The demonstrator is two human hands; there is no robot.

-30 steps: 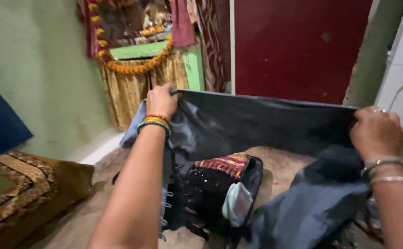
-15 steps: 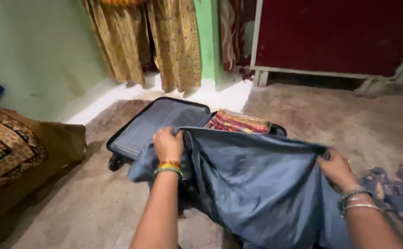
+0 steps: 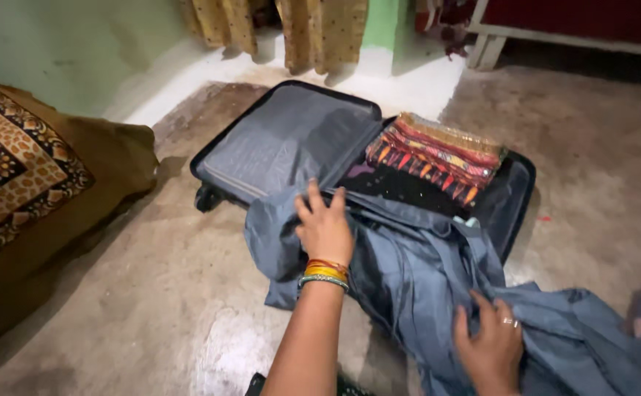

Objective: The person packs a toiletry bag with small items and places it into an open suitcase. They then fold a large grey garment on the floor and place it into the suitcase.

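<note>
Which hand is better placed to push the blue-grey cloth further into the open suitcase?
Left, probably. The left hand lies flat on the blue-grey cloth right at the suitcase edge. The right hand presses the cloth on the floor, farther from the case.

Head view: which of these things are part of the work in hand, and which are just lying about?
In hand:
- grey cloth, under both hands
- left hand, flat on the cloth
- right hand, flat on the cloth
- open suitcase, cloth draped over its edge
- folded striped fabric, inside the suitcase

Lying about:
- patterned mat
- yellow curtain
- red cabinet
</note>
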